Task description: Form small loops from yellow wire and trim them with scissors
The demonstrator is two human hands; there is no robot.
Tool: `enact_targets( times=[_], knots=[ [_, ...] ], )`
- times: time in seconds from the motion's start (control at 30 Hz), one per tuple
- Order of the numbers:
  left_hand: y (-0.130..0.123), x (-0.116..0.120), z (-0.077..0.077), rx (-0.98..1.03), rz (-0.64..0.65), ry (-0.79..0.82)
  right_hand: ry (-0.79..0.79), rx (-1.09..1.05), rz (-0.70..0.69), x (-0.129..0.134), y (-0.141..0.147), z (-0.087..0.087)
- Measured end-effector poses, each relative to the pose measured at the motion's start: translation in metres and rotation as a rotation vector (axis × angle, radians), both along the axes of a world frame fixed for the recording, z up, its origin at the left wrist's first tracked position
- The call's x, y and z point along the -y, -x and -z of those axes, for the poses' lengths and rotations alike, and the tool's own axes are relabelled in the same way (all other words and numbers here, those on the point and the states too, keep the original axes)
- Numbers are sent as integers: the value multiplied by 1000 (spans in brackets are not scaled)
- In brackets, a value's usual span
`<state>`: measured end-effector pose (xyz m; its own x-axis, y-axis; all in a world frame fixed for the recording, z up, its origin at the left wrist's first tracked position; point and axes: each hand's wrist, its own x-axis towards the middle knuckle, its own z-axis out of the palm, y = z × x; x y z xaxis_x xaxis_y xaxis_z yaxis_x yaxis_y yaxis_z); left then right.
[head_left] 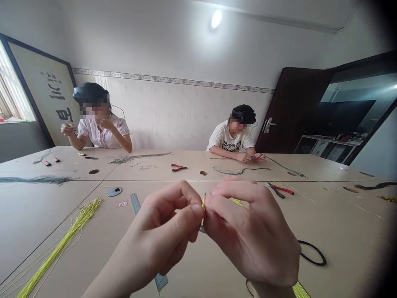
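Cord point(204, 200), thin and yellow, its short end upright where two hands meet above the table point(118, 240).
Left hand point(173, 225) has thumb and forefinger closed on it, just under the darker tip; right hand point(248, 223) is curled in with its fingertips right beside it, though whether they also grip is hidden. It looks very light, soft and bendy, likely steady only over a short length, so a pinch close to the tip should suit it best; something so fine could roll or slip between fingers. Under the left forearm and hand, a metal ruler point(161, 282) lies partly covered. A bundle of yellow cords point(66, 240) spreads along the near left, a black loop point(322, 258) sits near right, and red-handled pliers point(284, 191) lie farther off, right.
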<state>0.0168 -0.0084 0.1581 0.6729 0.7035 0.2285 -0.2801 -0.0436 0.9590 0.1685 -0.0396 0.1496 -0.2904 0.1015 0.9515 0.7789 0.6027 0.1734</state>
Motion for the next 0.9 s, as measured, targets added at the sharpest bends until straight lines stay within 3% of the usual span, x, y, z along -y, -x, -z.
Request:
enact_targets(
  times=[0.13,0.27,0.43,0.57,0.9],
  knots=[
    [3,6,-2,-83,-113,-141,81,-112,-119,-1,4,3],
    [3,7,1,-109,-241,-314,383,-437,-359,4,7,5],
    [-1,9,2,-133,-378,-454,636,-532,-454,9,3,-1],
    [-7,15,-2,-157,-512,-464,697,-531,-460,8,3,-5],
    [-8,15,1,-192,-490,-500,679,-544,-443,7,1,-5]
  ],
)
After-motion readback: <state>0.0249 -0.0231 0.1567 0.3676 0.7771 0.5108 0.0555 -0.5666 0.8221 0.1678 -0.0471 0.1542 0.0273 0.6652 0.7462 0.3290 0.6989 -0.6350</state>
